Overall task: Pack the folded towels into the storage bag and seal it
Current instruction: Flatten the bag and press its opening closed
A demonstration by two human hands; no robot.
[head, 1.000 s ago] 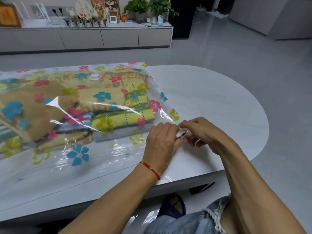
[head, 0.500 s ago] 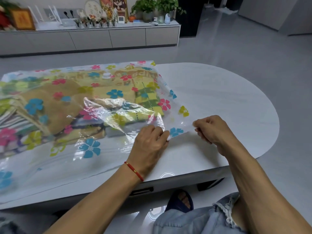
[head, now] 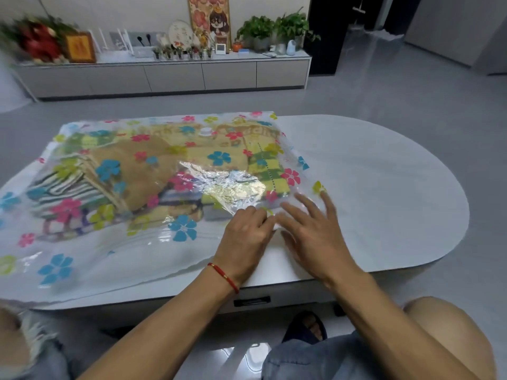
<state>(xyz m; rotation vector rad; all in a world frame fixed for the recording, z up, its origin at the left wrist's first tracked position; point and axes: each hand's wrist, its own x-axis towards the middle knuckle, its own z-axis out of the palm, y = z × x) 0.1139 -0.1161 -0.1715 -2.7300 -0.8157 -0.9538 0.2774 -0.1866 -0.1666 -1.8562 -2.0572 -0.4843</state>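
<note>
My storage bag [head: 153, 204] lay flat on the white counter [head: 384, 187], the folded towels [head: 131, 174] inside it. My left hand [head: 244, 239] curled on its near right corner; my right hand [head: 310, 231] pressed there, fingers spread.

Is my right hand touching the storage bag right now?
Touching. In the head view the right hand lies with its fingers spread flat on the near right corner of the storage bag, beside the left hand.
</note>
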